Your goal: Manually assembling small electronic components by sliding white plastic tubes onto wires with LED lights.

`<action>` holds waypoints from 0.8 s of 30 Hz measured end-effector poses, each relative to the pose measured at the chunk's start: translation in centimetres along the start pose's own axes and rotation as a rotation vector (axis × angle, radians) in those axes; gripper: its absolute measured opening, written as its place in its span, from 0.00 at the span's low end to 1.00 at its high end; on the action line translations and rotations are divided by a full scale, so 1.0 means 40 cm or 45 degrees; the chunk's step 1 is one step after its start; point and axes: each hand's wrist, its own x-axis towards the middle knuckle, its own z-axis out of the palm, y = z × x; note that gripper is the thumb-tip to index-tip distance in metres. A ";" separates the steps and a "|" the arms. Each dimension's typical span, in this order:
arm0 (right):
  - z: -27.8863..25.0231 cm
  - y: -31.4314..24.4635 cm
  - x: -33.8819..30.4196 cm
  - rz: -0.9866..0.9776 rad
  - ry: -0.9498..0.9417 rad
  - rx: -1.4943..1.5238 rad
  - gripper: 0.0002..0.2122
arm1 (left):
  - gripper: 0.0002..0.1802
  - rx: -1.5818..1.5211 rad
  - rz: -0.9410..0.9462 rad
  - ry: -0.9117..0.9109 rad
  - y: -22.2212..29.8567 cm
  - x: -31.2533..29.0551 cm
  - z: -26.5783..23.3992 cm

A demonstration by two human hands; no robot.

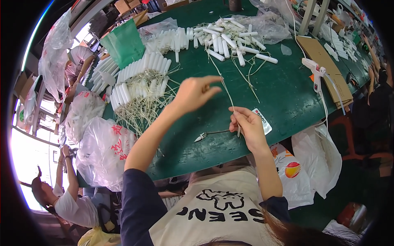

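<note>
My left hand (199,93) is raised over the table's middle. Its index finger and thumb are apart, and the index fingertip is at or very near a thin pale wire (227,92). That wire runs from the pile of white tubes down to my right hand (248,126), whose fingers and thumb pinch it. Left of the right hand lies a small white flame-shaped bulb (200,137) on a dark twisted lead that ends at the right fingers. Beside the right hand, partly behind it, is a silver card with dark round spots (262,121).
White tubes with trailing wires lie heaped at the back (227,39) and in rows at left (141,76). A white glue gun (315,74) stands at right by a cardboard sheet (328,74). Plastic bags (104,151) crowd the green table's (188,158) left edge. Other people work nearby.
</note>
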 end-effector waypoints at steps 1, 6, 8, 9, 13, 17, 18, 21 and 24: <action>0.004 -0.005 -0.003 0.000 -0.008 -0.003 0.11 | 0.17 0.157 0.033 0.101 -0.040 0.017 0.014; 0.001 -0.013 -0.015 -0.020 -0.033 -0.004 0.10 | 0.13 0.372 0.327 0.240 -0.130 0.086 0.067; -0.003 -0.016 -0.017 -0.035 -0.017 -0.017 0.10 | 0.10 0.392 0.346 0.197 -0.144 0.103 0.076; -0.007 -0.019 -0.018 -0.048 -0.004 -0.030 0.10 | 0.08 0.414 0.361 0.155 -0.145 0.109 0.079; -0.019 -0.036 -0.029 -0.082 0.035 -0.076 0.10 | 0.05 0.343 0.368 0.186 -0.142 0.104 0.072; -0.015 -0.049 -0.036 -0.159 0.029 -0.136 0.09 | 0.04 0.263 0.384 0.207 -0.111 0.077 0.059; -0.012 -0.051 -0.035 -0.190 0.019 -0.214 0.08 | 0.04 0.244 0.405 0.220 -0.100 0.072 0.056; -0.008 -0.031 -0.021 -0.117 -0.087 -0.387 0.07 | 0.04 0.254 0.469 0.239 -0.067 0.068 0.056; -0.002 -0.016 -0.003 -0.086 -0.025 -0.548 0.08 | 0.04 0.284 0.483 0.273 -0.080 0.066 0.068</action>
